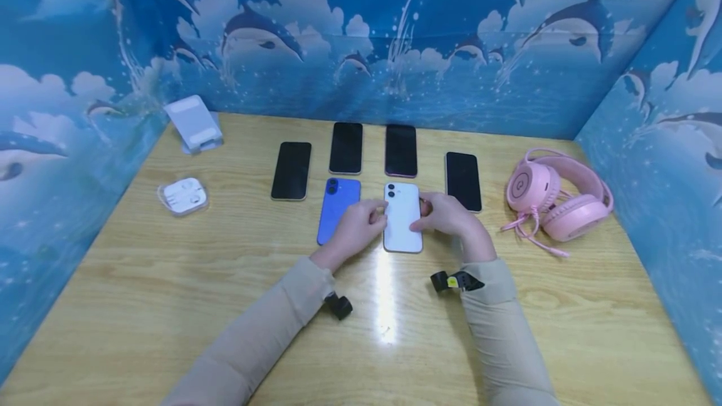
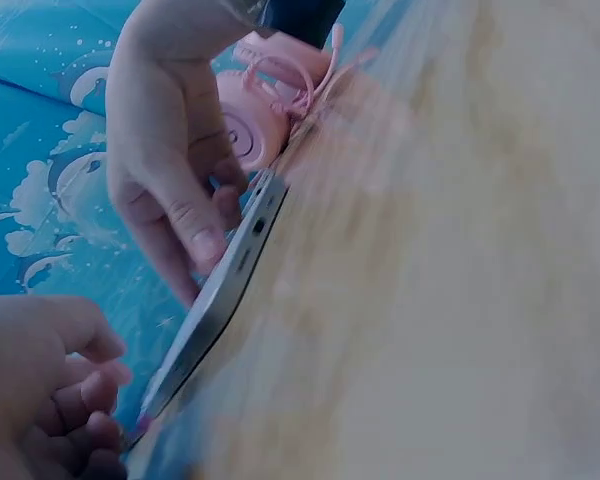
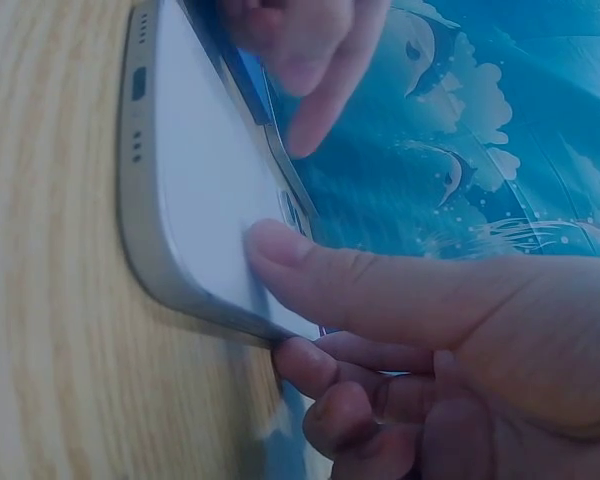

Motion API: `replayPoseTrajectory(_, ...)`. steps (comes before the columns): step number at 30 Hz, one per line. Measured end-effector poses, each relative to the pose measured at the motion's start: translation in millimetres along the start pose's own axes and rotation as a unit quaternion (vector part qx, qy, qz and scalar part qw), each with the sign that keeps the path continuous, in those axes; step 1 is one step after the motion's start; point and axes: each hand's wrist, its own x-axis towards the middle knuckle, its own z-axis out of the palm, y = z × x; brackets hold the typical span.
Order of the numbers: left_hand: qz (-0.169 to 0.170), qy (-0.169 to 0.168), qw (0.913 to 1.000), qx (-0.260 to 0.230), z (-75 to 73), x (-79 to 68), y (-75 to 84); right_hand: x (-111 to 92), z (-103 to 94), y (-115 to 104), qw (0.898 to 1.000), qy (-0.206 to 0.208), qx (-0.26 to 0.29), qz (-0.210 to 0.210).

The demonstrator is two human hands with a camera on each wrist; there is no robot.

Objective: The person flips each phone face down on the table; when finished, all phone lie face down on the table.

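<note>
A white smartphone [image 1: 403, 224] lies back up on the wooden table, its two camera lenses toward the far end. My right hand [image 1: 451, 215] pinches its right edge; in the right wrist view the thumb [image 3: 280, 245] presses on the white back while the fingers curl at the side. By the phone's left edge is my left hand [image 1: 356, 224], fingers loosely bent and nothing held; in the left wrist view a small gap shows between them and the phone. A blue smartphone [image 1: 338, 205], also back up, lies left of the white one, partly behind my left hand.
Several phones with dark screens up, such as the one at the back [image 1: 346, 148], lie beyond and to both sides. Pink headphones [image 1: 575, 215] are at the right. Cased earphones [image 1: 185, 196] and a white stand-like object [image 1: 194, 123] sit at the left.
</note>
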Motion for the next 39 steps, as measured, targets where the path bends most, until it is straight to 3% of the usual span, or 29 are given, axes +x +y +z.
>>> replayPoseTrajectory(6,0.0,0.041,0.9962,-0.077,-34.5,6.8,-14.4,-0.6,2.2,-2.4,1.0,-0.001,0.004,0.007)
replayPoseTrajectory(9,-0.014,0.093,0.9919,-0.085,-62.2,10.4,-31.7,-1.2,2.9,-3.4,1.0,-0.001,0.004,0.007)
replayPoseTrajectory(12,-0.03,0.164,0.981,-0.1,-92.4,9.5,-51.8,-2.1,2.9,-4.4,1.0,-0.001,0.0,0.007)
replayPoseTrajectory(15,-0.036,0.242,0.964,-0.103,-117.0,6.5,-74.3,-3.0,2.3,-5.1,1.0,0.001,-0.003,0.005)
replayPoseTrajectory(19,-0.069,0.297,0.9466,-0.104,-136.5,1.6,-102.1,-3.9,1.4,-5.0,1.0,0.006,-0.007,0.0)
replayPoseTrajectory(24,-0.127,0.289,0.9414,-0.119,-141.0,-2.7,-123.4,-6.0,0.5,-6.8,1.0,0.015,-0.013,0.007)
replayPoseTrajectory(26,-0.135,0.284,0.9412,-0.124,-139.8,-3.3,-127.1,-5.9,1.4,-11.9,0.999,0.03,-0.011,0.01)
replayPoseTrajectory(32,-0.139,0.256,0.9502,-0.11,-137.6,-3.0,-131.6,7.3,17.1,-51.6,0.996,0.075,0.025,-0.035)
replayPoseTrajectory(39,-0.117,0.228,0.965,-0.055,-136.4,-2.8,-135.7,46.3,53.2,-106.8,0.986,0.104,0.054,-0.117)
